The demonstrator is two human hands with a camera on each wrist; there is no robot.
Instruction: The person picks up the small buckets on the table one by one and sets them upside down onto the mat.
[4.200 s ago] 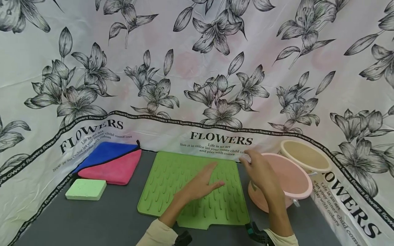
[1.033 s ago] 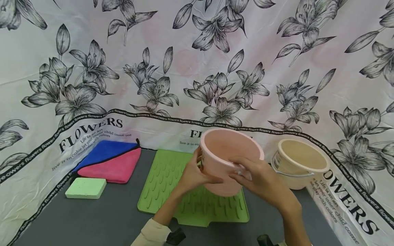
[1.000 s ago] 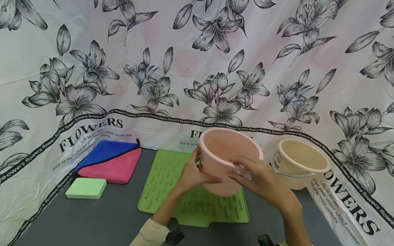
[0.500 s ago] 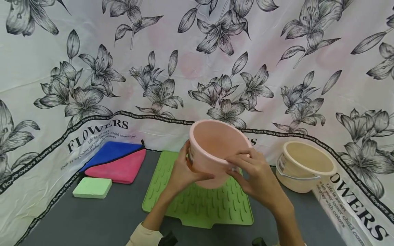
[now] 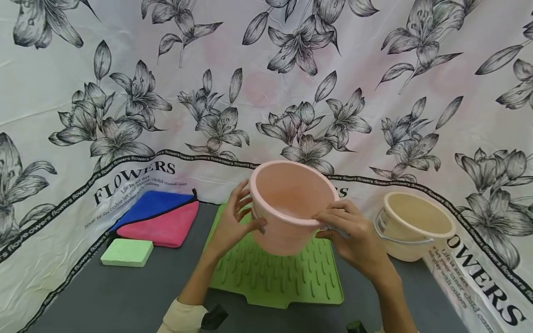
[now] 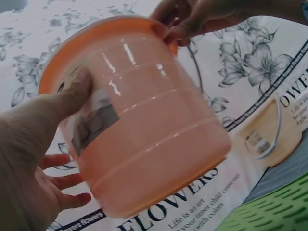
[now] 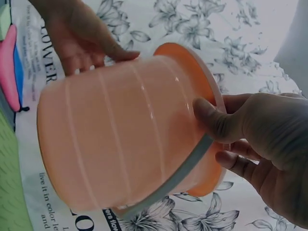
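Note:
A pink plastic bucket is held up over a green ridged mat, its mouth tipped up and showing its inside. My left hand holds the bucket's left side with thumb and curved fingers. In the left wrist view that thumb overlaps the printed label on the wall, with the fingers spread behind. At the rim's right side, my right hand pinches the edge, its thumb against the outer wall in the right wrist view. A grey bail handle hangs along the bucket there.
A cream bucket with a wire-like handle stands at the right. On the left lie a folded blue and pink cloth and a light green sponge block. Behind the grey tabletop hangs a flower-printed sheet.
My right hand reached toward the pink bucket beside the cream one; both hands then held it over the mat. Since then the bucket has shifted left and slightly up, and my left-hand fingers have repositioned.

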